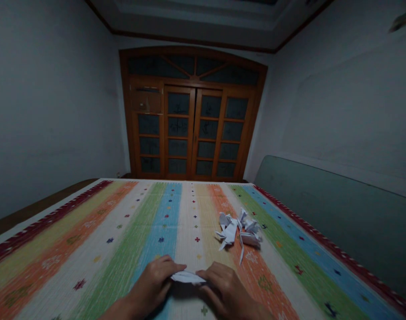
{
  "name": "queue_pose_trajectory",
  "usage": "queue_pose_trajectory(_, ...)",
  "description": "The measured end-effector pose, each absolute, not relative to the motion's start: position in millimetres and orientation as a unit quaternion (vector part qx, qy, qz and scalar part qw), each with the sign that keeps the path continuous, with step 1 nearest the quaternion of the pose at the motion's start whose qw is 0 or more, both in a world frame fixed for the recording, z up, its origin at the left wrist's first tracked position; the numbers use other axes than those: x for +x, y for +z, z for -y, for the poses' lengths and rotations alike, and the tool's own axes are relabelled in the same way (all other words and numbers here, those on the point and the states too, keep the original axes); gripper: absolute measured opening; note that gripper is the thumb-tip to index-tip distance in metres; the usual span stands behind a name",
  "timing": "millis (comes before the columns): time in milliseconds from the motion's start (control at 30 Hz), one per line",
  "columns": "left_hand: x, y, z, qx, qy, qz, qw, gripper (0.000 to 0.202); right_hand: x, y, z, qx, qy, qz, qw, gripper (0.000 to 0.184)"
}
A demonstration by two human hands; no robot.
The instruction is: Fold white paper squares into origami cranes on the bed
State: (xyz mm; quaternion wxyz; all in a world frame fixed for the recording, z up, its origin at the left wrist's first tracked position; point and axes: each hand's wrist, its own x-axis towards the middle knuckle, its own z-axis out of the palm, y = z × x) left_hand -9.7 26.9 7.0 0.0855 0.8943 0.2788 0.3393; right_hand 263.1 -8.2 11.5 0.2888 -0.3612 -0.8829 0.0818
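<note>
A small piece of folded white paper (189, 277) spans the gap between my two hands, just above the striped tablecloth. My left hand (155, 278) pinches its left end, thumb and fingers closed. At the right end, my right hand (225, 284) grips the paper with bent fingers. The finer folds are too small to make out, and both ends are covered by my fingertips. Beyond my right hand lies a cluster of folded white paper figures (230, 231), with pointed ends sticking out, heaped together on the cloth.
The table is covered by a striped tablecloth (123, 258) with small printed motifs. Along the right side stands a pale green panel or backrest (323, 200). Wooden doors with glass panes (193, 129) close the far end, between white walls.
</note>
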Motion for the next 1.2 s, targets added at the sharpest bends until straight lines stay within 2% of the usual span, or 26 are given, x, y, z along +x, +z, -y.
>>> queue_pose_trajectory(100, -10, 9, -26, 0.873, 0.319, -0.336, 0.149, 0.046, 265, 7, 6, -0.354, 0.09, 0.872, 0.326, 0.031)
queue_pose_trajectory(233, -2, 24, -22, 0.818, 0.265, -0.442, 0.254, 0.029, 264, 5, 4, -0.396, 0.15, 0.836, 0.348, 0.037)
queue_pose_trajectory(333, 5, 35, -20, 0.769, 0.256, -0.509, 0.288, 0.025, 260, 6, 4, -0.434, 0.183, 0.813, 0.343, 0.038)
queue_pose_trajectory(467, 8, 38, -22, 0.755, 0.236, -0.518, 0.324, 0.022, 256, 7, 4, -0.46, 0.197, 0.797, 0.34, 0.03)
queue_pose_trajectory(667, 8, 27, -19, 0.771, 0.229, -0.546, 0.235, 0.023, 253, 10, 5, -0.45, 0.215, 0.799, 0.338, 0.01)
queue_pose_trajectory(867, 10, 21, -16, 0.792, 0.197, -0.551, 0.176, 0.028, 255, 10, 5, -0.432, 0.238, 0.81, 0.317, 0.03)
queue_pose_trajectory(967, 11, 19, -16, 0.805, 0.196, -0.535, 0.166, 0.031, 256, 9, 5, -0.443, 0.251, 0.801, 0.315, 0.026)
queue_pose_trajectory(1133, 14, 31, -12, 0.817, 0.205, -0.507, 0.18, 0.013, 253, 12, 9, -0.494, 0.262, 0.767, 0.314, 0.021)
queue_pose_trajectory(1200, 14, 35, -11, 0.818, 0.213, -0.497, 0.196, 0.023, 251, 13, 9, -0.503, 0.258, 0.764, 0.311, 0.014)
